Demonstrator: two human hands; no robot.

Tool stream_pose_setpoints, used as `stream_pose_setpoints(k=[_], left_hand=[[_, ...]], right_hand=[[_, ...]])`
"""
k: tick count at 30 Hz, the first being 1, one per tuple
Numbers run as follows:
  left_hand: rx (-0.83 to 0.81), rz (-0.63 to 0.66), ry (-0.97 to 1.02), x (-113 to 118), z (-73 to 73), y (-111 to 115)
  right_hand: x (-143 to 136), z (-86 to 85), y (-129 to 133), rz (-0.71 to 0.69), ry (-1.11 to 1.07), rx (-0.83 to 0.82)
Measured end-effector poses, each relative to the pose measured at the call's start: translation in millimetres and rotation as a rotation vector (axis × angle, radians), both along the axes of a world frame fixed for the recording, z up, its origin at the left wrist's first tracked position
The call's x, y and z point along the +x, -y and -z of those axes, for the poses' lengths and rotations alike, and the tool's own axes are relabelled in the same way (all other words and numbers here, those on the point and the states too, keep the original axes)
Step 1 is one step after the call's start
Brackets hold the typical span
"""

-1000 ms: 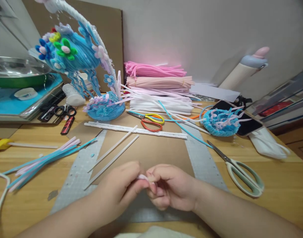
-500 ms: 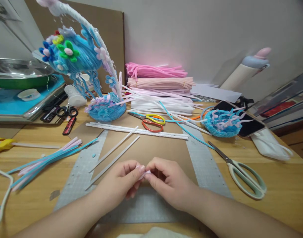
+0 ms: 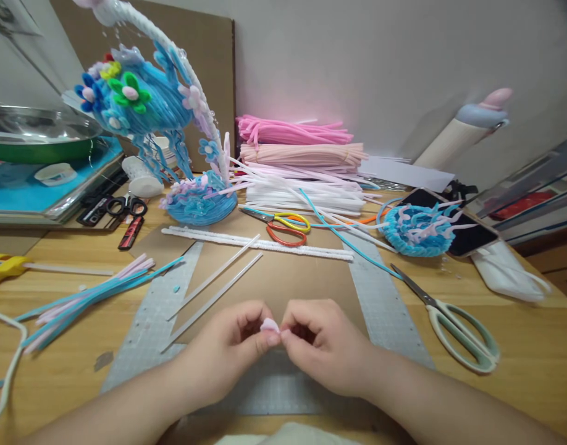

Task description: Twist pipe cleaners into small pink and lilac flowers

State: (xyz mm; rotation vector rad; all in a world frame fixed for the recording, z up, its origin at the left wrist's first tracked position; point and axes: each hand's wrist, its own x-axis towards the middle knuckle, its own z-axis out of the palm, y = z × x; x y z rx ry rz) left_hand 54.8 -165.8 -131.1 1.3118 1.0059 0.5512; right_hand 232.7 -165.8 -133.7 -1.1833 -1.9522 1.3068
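Note:
Over the brown cardboard (image 3: 306, 278), my left hand (image 3: 230, 346) pinches a small pale pink piece of pipe cleaner (image 3: 268, 325), bent into a rounded shape. The fingertips of my right hand (image 3: 327, 349) are closed at its right end, close against my left thumb; most of that end is hidden. Just beyond my left hand lie two translucent glue sticks (image 3: 214, 300). White pipe cleaners (image 3: 306, 250) lie across the far part of the cardboard, near small scissors (image 3: 288, 228) with yellow and red handles.
Large green-handled scissors (image 3: 466, 334) lie on the right, below a blue and pink pipe-cleaner piece (image 3: 417, 230). A tall blue flower-covered craft (image 3: 149, 105) stands at back left. Pipe-cleaner bundles (image 3: 302, 154) line the wall. Loose pipe cleaners (image 3: 93, 296) and a yellow glue gun (image 3: 5, 269) lie left.
My right fingertips have drawn slightly to the right along the pink piece, and its rounded part now shows above my left thumb. Other things stay in place; the view shifts slightly.

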Motion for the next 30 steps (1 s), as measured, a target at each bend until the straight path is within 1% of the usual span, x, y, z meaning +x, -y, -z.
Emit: stream_pose_setpoints(k=[3,4,5,7,9,10,12,13,15,17,20,23,27,30], left_hand=[[0.122,0.049,-0.090,-0.9,-4.2,-0.5],[0.129,0.050,-0.104,-0.9,-4.8,-1.1],[0.113,0.041,-0.097,-0.6,-4.9,-1.9],[0.031,-0.013,-0.024,0.2,-4.1,-3.6],[-0.060,-0.119,0.080,0.8,-2.5,-4.8],[-0.084,-0.180,0.124,0.8,-1.9,-5.0],[-0.084,-0.274,0.172,0.0,-1.3,-4.8],[-0.074,-0.281,0.182,-0.5,-1.5,-4.4],[-0.055,-0.232,0.192,-1.6,-2.1,-3.2],[-0.040,-0.196,0.196,-2.1,-2.8,-2.2],[-0.018,-0.227,0.182,-2.0,-2.7,-1.8],[0.009,-0.239,0.160,-2.3,-1.6,-3.0],[0.154,-0.256,0.113,-3.9,0.3,-4.4],[0.204,-0.252,0.099,-4.7,1.5,-3.2]], right_hand=[[-4.4,1.0,-2.3,0.057,-0.171,-0.471],[-5.8,1.3,-3.3,0.067,-0.219,-0.570],[-6.9,1.6,-4.2,0.080,-0.257,-0.623],[-8.7,1.8,-5.7,0.123,-0.319,-0.627],[-9.9,1.8,-6.7,0.178,-0.384,-0.604],[-10.3,2.0,-6.9,0.193,-0.412,-0.601],[-10.8,3.3,-6.9,0.170,-0.454,-0.607],[-11.1,4.4,-6.6,0.140,-0.469,-0.607],[-11.5,6.9,-5.6,0.076,-0.488,-0.612],[-12.0,9.0,-4.0,0.051,-0.501,-0.628],[-12.7,9.9,-1.9,0.076,-0.534,-0.658],[-12.8,8.8,-1.4,0.094,-0.605,-0.720],[-11.9,7.6,-1.9,0.073,-0.679,-0.821],[-11.7,7.9,-1.1,0.086,-0.721,-0.868]])
